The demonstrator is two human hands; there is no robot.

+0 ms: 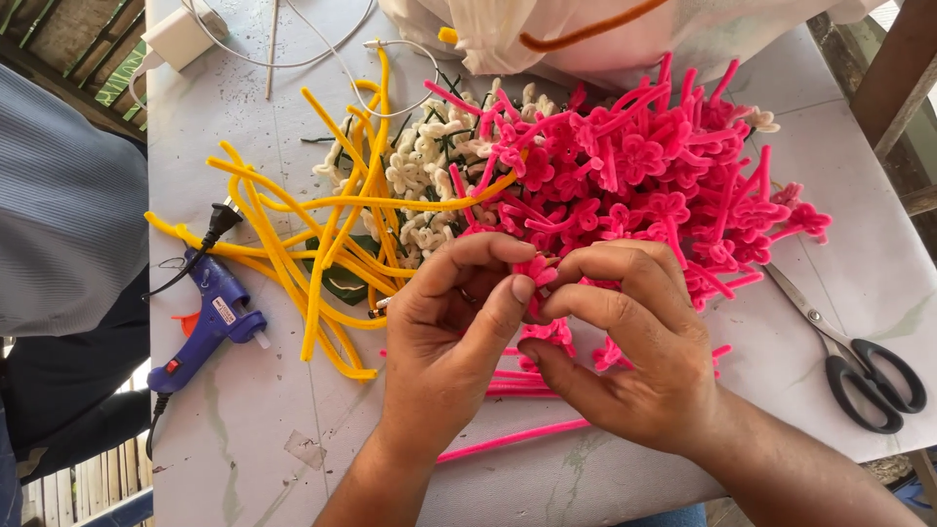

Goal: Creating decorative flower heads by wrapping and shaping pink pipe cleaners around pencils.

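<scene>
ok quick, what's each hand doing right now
Left hand: closed, fingers pinching a pink pipe-cleaner flower.
Right hand: closed, fingers pinching the same flower from the other side.

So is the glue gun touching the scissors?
Apart. The head view shows the blue glue gun at the table's left and the scissors far right, with both hands between.

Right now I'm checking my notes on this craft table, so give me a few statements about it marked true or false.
1. Both hands pinch a pink pipe-cleaner flower between left hand and right hand. True.
2. The scissors lie left of the hands. False: they lie to the right.
3. The glue gun is blue. True.
4. The yellow pipe cleaners are shaped into flowers. False: they are long loose strands.
</scene>
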